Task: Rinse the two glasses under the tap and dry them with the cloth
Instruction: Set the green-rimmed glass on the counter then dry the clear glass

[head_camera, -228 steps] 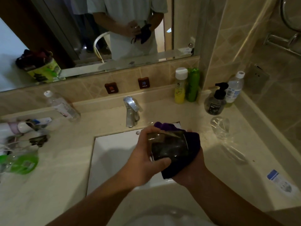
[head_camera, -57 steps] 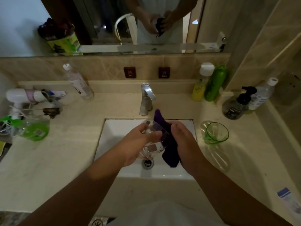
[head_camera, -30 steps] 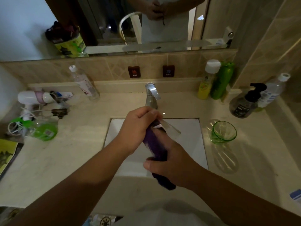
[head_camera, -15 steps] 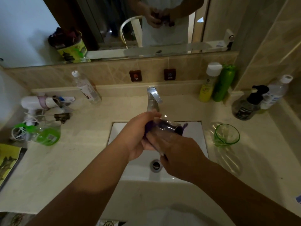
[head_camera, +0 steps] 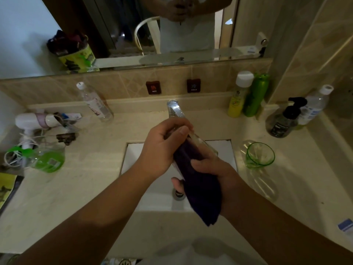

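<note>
Over the sink (head_camera: 133,159), left hand (head_camera: 162,150) grips a glass (head_camera: 202,145), right hand (head_camera: 215,175) grips the cloth (head_camera: 200,190) stuffed inside it.

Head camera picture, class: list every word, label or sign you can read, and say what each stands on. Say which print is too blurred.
"HOT": left dark wall plaque above the tap.
"COLD": right dark wall plaque.
Too blurred to read: labels on the clear bottle, yellow bottle, black pump bottle, the white-capped bottle and the green-liquid bottle.
</note>
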